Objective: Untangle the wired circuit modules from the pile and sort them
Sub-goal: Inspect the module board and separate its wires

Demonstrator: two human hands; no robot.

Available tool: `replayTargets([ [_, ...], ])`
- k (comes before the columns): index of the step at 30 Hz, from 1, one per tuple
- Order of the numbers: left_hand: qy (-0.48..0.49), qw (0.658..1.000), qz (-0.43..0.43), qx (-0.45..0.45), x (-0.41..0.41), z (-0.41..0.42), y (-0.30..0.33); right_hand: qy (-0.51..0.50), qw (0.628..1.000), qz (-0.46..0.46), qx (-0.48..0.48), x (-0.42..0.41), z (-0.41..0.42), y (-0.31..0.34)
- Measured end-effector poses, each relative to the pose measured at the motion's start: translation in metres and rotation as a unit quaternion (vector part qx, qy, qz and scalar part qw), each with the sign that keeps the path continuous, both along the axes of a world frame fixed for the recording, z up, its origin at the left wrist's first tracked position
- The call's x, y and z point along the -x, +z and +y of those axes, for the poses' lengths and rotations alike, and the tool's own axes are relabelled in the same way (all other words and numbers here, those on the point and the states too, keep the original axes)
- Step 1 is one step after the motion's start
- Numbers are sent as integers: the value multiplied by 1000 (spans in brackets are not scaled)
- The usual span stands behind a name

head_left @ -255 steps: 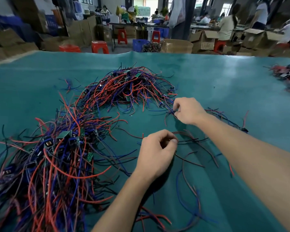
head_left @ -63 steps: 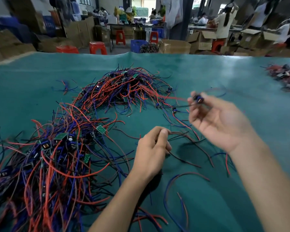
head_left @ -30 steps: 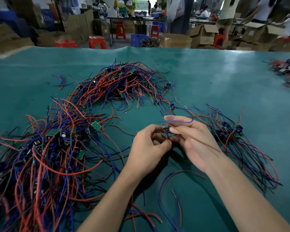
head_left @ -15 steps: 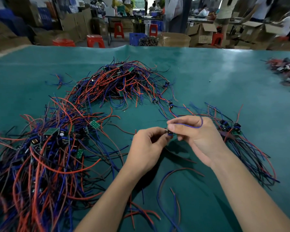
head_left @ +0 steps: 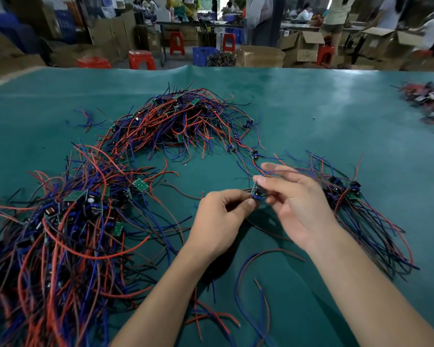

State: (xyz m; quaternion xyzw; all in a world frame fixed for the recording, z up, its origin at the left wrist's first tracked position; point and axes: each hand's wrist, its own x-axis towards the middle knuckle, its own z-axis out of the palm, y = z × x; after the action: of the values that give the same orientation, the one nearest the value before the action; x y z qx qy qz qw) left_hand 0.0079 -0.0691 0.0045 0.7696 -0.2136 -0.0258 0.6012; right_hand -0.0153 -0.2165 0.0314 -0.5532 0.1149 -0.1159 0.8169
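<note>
Pinching a small circuit module (head_left: 256, 192) between them, both hands meet above the teal table cover (head_left: 311, 116), just in front of the person: the left hand (head_left: 219, 221) has its thumb and curled forefinger closed on the module's lower end, while the right hand (head_left: 295, 204) grips its upper end with thumb and forefinger, the remaining fingers spread loosely and a blue wire lying across them. The module's thin wires trail down onto the cover below the hands. To the left sprawls the big tangled pile (head_left: 68, 221) of red, blue and black wires with green boards showing among them, and it curves up into a second heap (head_left: 181, 121) farther back. Just right of the right hand lies a sorted bundle (head_left: 348, 196), its modules gathered at one end and the wires fanned toward the near right. Another small heap (head_left: 431, 98) sits at the far right edge. Beyond the table stand red stools (head_left: 140, 60) and cardboard boxes (head_left: 259, 56)
</note>
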Motion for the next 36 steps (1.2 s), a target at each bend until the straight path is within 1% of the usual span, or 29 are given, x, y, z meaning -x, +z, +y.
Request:
replayTargets([
  [2, -4, 1000, 2, -1, 0, 0, 1, 13, 998, 25, -54, 0, 6, -3],
  [3, -4, 1000, 3, -4, 0, 0, 1, 20, 998, 30, -58, 0, 7, -4],
  [5, -2, 1000, 2, -16, 0, 0, 1, 32, 999, 26, -31, 0, 7, -4],
  [8, -1, 999, -8, -39, 1, -2, 0, 24, 997, 18, 71, 0, 4, -4],
  [11, 0, 999, -14, -45, 2, -2, 0, -1, 980, 13, 197, 0, -2, -5],
  [14, 4, 999, -4, -37, 2, -3, 1, -36, 962, -13, 269, -2, -9, -7],
  [18, 3, 999, 2, -37, 1, -2, 2, -75, 924, -44, 371, -4, -10, -8],
  [23, 0, 999, 4, -38, 1, -2, 4, -128, 864, -91, 478, -4, -16, -7],
  [26, -4, 999, 8, -35, 1, 0, 4, -147, 859, -99, 480, -5, -19, -7],
  [28, -7, 999, 16, -37, 0, 1, 3, -157, 869, -81, 462, -6, -23, -8],
  [32, -14, 999, 34, -36, 0, 0, 1, -189, 913, -47, 358, -7, -41, -5],
  [36, -17, 999, 34, -34, 1, -1, 0, -229, 930, -65, 282, -7, -50, -2],
])
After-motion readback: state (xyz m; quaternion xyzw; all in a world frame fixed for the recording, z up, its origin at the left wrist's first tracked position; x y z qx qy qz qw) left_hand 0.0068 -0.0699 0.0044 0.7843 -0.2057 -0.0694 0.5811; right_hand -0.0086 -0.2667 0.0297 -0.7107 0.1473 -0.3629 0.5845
